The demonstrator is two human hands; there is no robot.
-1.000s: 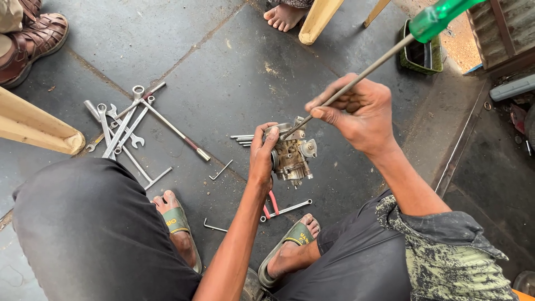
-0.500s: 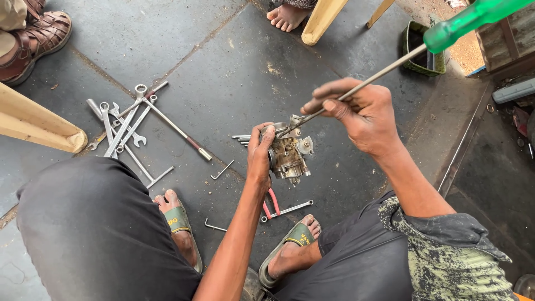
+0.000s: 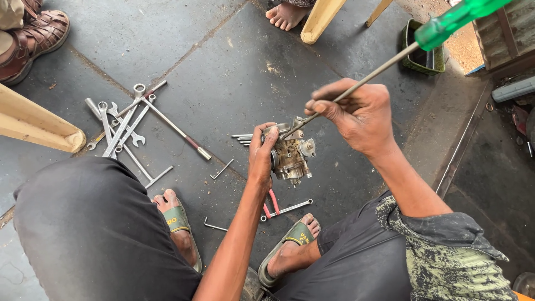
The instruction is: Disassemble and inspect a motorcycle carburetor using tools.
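Observation:
My left hand [image 3: 262, 159] grips a small metal carburettor [image 3: 291, 153] and holds it above the dark floor between my feet. A long screwdriver [image 3: 390, 58] with a green handle is pinched by its steel shaft in my right hand [image 3: 354, 114]. Its tip rests on the top of the carburettor. The shaft slants up to the right, and the handle reaches the top edge of the view.
A pile of spanners and a long socket driver [image 3: 131, 125] lies on the floor at left. Bent hex keys [image 3: 222, 169] and red-handled pliers [image 3: 273, 203] lie near my feet. Wooden furniture legs [image 3: 39, 125], a green tray [image 3: 422, 58] and other people's feet [image 3: 284, 14] surround me.
My right hand and the screwdriver have lifted and swung slightly, so the handle now sits higher at the top right. The left hand stays on the carburettor.

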